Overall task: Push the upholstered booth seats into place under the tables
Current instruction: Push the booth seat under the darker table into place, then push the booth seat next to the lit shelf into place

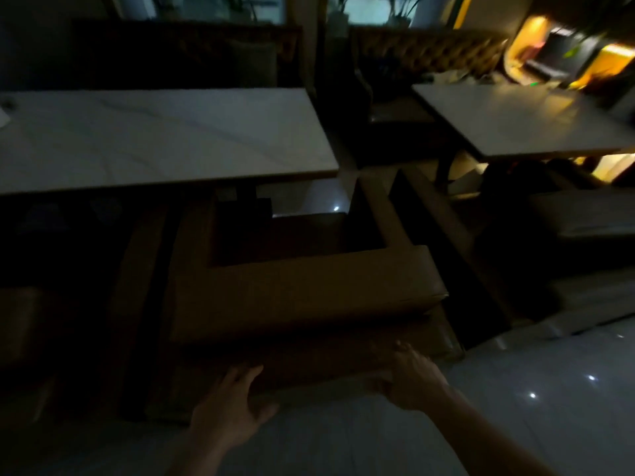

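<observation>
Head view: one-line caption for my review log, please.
In a dim dining room, both hands, left hand and right hand, press the brown booth seat toward the white table.

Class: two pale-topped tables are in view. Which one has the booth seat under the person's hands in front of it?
The left table. The brown booth seat sits before it; the right table stands across the aisle.

Glossy pale floor (549, 389) in a dim room.
A brown upholstered booth seat (305, 297) stands on it, seemingly partly under the white marble-look table (154, 139); a second table (522, 121) stands right.
</observation>
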`<state>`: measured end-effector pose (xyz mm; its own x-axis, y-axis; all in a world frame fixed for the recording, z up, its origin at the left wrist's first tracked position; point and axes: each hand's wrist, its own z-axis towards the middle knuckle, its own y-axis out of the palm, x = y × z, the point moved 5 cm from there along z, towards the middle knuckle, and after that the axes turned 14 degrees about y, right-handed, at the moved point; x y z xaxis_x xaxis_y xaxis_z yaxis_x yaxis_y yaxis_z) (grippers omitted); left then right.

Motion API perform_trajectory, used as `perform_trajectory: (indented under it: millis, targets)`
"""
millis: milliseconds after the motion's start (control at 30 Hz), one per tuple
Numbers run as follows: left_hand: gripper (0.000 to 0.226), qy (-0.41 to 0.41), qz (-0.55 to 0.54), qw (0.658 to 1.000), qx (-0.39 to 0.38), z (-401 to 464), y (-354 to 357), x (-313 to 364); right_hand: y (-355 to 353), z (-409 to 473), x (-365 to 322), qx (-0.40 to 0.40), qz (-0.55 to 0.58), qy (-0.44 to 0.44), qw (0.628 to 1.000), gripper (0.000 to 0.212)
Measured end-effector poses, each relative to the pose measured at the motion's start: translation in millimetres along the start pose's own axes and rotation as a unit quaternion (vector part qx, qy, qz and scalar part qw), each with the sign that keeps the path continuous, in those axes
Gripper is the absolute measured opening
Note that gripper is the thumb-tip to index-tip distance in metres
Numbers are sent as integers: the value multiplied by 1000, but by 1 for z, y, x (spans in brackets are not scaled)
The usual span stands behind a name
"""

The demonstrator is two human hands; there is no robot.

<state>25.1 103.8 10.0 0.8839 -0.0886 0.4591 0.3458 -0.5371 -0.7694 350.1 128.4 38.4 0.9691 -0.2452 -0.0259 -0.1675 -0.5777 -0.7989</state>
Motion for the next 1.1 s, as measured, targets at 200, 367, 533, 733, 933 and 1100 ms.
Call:
perform_trajectory:
  millis: [200,367,533,733,933,1100]
  targets:
    - [86,48,-22,996,-66,5,-39,63,-45,-42,15,61,37,8,997,99]
    - [84,88,-10,995,-51,8,-58,119,-80,-91,40,95,62,38,993,109]
    - [87,122,2,992,-34,10,-66,167,-88,-122,90,100,98,89,986,74]
    - [87,175,11,984,-31,8,-65,239,-100,-146,159,150,105,135,974,83]
    - [92,222,50,973,-20,10,-33,334,-109,-166,248,189,112,131,967,90]
    - [95,247,122,961,3,5,9,431,-117,-190,330,194,108,125,967,90]
